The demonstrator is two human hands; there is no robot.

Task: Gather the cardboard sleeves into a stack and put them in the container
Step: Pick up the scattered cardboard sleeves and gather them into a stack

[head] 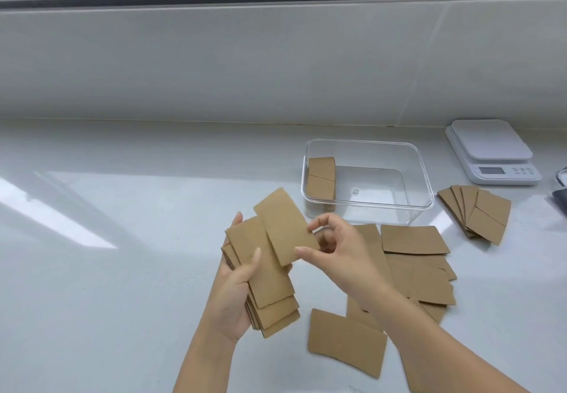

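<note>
My left hand (233,294) grips a stack of brown cardboard sleeves (270,288) above the counter, thumb on top. My right hand (334,251) pinches a single sleeve (283,227) by its right edge, and that sleeve lies across the top of the stack. A clear plastic container (368,144) stands behind my hands, with a few sleeves (321,179) upright against its left wall. Several loose sleeves (414,239) lie scattered on the counter under and right of my right arm, one (346,342) nearest to me. A fanned pile of sleeves (478,214) lies further right.
A white kitchen scale (491,150) sits at the back right by the wall. A dark object (560,199) shows at the right edge. The white counter (107,270) runs left, with a tiled wall and window behind it.
</note>
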